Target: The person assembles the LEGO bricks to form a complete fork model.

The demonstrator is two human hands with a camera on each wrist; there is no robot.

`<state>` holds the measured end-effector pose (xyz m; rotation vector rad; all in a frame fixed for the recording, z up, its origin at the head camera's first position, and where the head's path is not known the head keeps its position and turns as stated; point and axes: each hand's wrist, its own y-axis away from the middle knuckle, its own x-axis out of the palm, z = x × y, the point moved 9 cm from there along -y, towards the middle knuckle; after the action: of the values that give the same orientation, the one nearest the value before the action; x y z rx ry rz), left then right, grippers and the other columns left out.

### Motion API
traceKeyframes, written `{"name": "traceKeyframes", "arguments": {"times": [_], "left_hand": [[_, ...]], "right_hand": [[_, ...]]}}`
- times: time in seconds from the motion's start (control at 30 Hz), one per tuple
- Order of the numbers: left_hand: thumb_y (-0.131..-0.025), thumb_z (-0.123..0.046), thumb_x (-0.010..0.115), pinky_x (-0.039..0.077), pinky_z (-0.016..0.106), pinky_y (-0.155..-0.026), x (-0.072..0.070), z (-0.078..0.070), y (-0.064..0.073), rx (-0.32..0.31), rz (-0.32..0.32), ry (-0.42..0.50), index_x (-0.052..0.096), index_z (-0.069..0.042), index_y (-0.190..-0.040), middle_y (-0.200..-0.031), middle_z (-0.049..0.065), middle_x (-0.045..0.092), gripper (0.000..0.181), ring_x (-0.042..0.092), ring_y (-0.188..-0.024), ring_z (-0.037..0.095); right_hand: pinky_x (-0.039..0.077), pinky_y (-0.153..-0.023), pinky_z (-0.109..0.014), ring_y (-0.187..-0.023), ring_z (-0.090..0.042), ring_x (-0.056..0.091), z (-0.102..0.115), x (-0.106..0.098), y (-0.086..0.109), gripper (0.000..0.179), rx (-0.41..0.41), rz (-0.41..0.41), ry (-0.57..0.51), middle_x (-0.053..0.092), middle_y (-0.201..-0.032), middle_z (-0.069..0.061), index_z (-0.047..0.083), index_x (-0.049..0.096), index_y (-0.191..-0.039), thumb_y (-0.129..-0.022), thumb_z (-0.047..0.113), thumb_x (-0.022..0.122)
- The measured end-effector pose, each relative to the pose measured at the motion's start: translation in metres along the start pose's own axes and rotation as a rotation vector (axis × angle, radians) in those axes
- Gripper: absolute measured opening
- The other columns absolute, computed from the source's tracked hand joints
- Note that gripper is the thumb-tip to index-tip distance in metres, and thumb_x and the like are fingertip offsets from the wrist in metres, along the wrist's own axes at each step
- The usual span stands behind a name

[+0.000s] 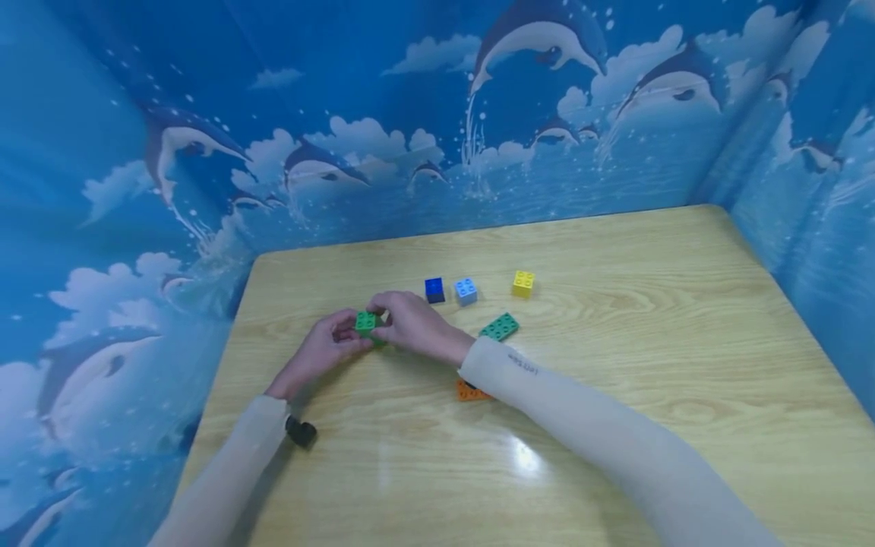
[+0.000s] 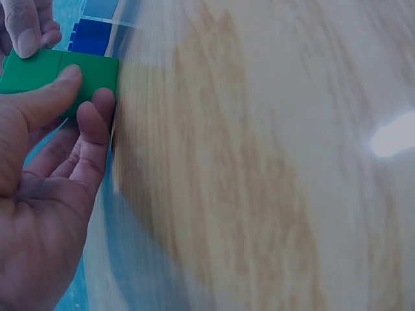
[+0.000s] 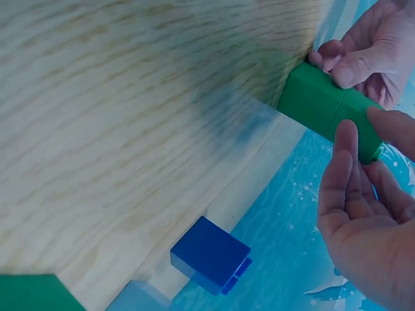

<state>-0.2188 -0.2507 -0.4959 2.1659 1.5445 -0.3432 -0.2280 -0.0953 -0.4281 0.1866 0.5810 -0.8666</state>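
Note:
Two green toy bricks point(image 1: 365, 319), joined end to end in one stack with a seam between them, are held between both hands at the left of the table. My left hand point(image 1: 321, 351) pinches the lower brick, its thumb flat on the side in the left wrist view. The right hand point(image 1: 418, 325) grips the upper brick point(image 3: 360, 115) near its studded end, thumb on one side and fingertips on another. Past the right hand stand a dark blue brick point(image 1: 434, 289) and a light blue brick point(image 1: 466, 291).
A yellow brick point(image 1: 522, 283) stands farther right. Beside the right forearm lies a long green brick point(image 1: 500, 326), and an orange brick point(image 1: 470, 391) is partly hidden by the sleeve. Blue dolphin-print curtains point(image 1: 383, 182) border the wooden table point(image 1: 649, 304).

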Motion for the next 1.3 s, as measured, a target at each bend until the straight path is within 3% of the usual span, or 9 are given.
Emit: {"name": "traceKeyframes", "arguments": {"times": [0.33,0.5,0.6,0.77,0.93,1.03,1.2,1.3], "left_hand": [[-0.100,-0.017,0.083,0.060,0.036,-0.090,-0.007,0.003,0.003,0.006,-0.031,-0.051,0.069,-0.009,-0.137,-0.126,0.009,0.072,0.041,0.070,-0.108,0.026],[-0.101,-0.015,0.081,0.060,0.034,-0.084,-0.007,0.001,0.002,-0.014,-0.035,-0.067,0.068,-0.009,-0.138,-0.118,0.009,0.072,0.040,0.070,-0.103,0.025],[-0.101,-0.015,0.081,0.059,0.033,-0.081,-0.006,0.000,0.002,-0.014,-0.038,-0.078,0.068,-0.010,-0.138,-0.113,0.008,0.073,0.039,0.070,-0.100,0.025],[-0.100,-0.015,0.082,0.057,0.032,-0.080,-0.004,0.003,0.004,-0.022,-0.034,-0.064,0.065,-0.010,-0.139,-0.109,0.010,0.073,0.043,0.069,-0.097,0.027],[-0.097,-0.016,0.086,0.057,0.030,-0.078,-0.003,0.004,0.009,-0.035,-0.062,-0.060,0.055,-0.007,-0.153,-0.111,0.012,0.072,0.065,0.068,-0.098,0.026],[-0.096,-0.020,0.088,0.055,0.032,-0.075,-0.003,0.001,0.016,-0.040,-0.068,-0.117,0.047,-0.006,-0.157,-0.110,0.014,0.069,0.075,0.065,-0.095,0.026],[-0.096,-0.028,0.087,0.054,0.039,-0.073,-0.003,-0.005,0.032,-0.057,-0.074,-0.221,0.050,-0.009,-0.145,-0.110,0.013,0.062,0.063,0.060,-0.093,0.028],[-0.096,-0.027,0.087,0.055,0.042,-0.082,0.000,-0.012,0.038,-0.006,-0.075,-0.239,0.055,-0.008,-0.138,-0.120,0.014,0.063,0.056,0.062,-0.101,0.029]], "right_hand": [[0.059,-0.074,-0.020,-0.092,-0.007,0.069,0.000,0.005,-0.001,0.024,0.001,0.042,-0.001,0.073,-0.110,0.002,0.009,0.074,-0.123,-0.100,0.007,0.081],[0.059,-0.085,-0.024,-0.106,-0.014,0.070,-0.003,0.000,0.003,0.052,0.054,0.074,-0.022,0.069,-0.134,-0.008,0.006,0.061,-0.148,-0.103,0.018,0.081],[0.059,-0.091,-0.029,-0.113,-0.017,0.069,-0.006,-0.007,0.007,0.063,0.095,0.064,-0.086,0.065,-0.144,-0.013,0.007,0.054,-0.155,-0.103,0.029,0.081],[0.059,-0.096,-0.034,-0.113,-0.016,0.070,-0.007,-0.016,0.017,0.061,0.111,0.034,-0.154,0.067,-0.142,-0.013,0.009,0.059,-0.151,-0.102,0.038,0.081],[0.059,-0.095,-0.033,-0.109,-0.013,0.069,-0.012,-0.020,0.026,0.055,0.103,0.027,-0.140,0.068,-0.138,-0.012,0.009,0.063,-0.145,-0.102,0.039,0.080],[0.059,-0.095,-0.032,-0.109,-0.014,0.069,-0.017,-0.021,0.034,0.052,0.100,0.036,-0.153,0.069,-0.136,-0.013,0.007,0.064,-0.143,-0.103,0.037,0.079],[0.059,-0.095,-0.034,-0.107,-0.016,0.069,-0.027,-0.029,0.053,0.049,0.098,0.028,-0.162,0.071,-0.130,-0.010,0.006,0.066,-0.141,-0.104,0.036,0.077],[0.059,-0.094,-0.035,-0.105,-0.015,0.069,-0.034,-0.037,0.065,0.047,0.103,0.013,-0.144,0.072,-0.124,-0.005,0.005,0.067,-0.140,-0.104,0.035,0.077]]}}
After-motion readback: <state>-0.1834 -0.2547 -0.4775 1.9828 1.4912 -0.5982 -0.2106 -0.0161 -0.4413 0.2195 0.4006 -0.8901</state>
